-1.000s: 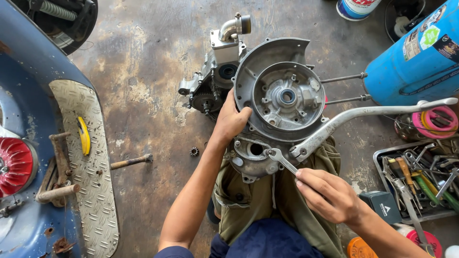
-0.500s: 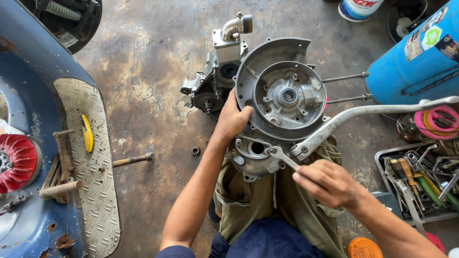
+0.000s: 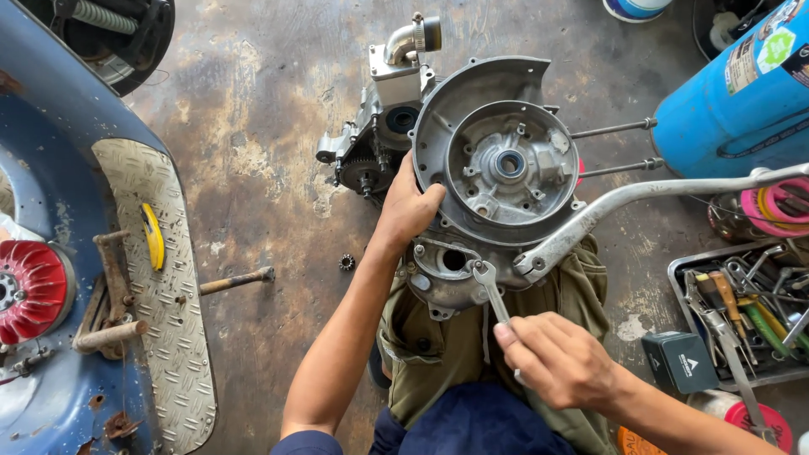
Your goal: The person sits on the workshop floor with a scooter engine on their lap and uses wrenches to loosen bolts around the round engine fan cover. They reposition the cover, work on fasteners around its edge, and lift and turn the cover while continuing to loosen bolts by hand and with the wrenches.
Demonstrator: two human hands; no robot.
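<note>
A grey metal engine case with a round cover lies on the concrete floor, partly on an olive cloth. My left hand grips the case's left rim. My right hand holds a silver wrench whose ring end sits on a bolt at the case's lower edge. A long silver kick lever sticks out to the right from the case.
A blue scooter body with a tread-plate floorboard and a red finned part fills the left. A hammer and a small bearing lie on the floor. A blue gas cylinder and a tool tray are at right.
My right hand has swung the wrench handle a little, moving down and left toward me. My left hand stays on the case's rim.
</note>
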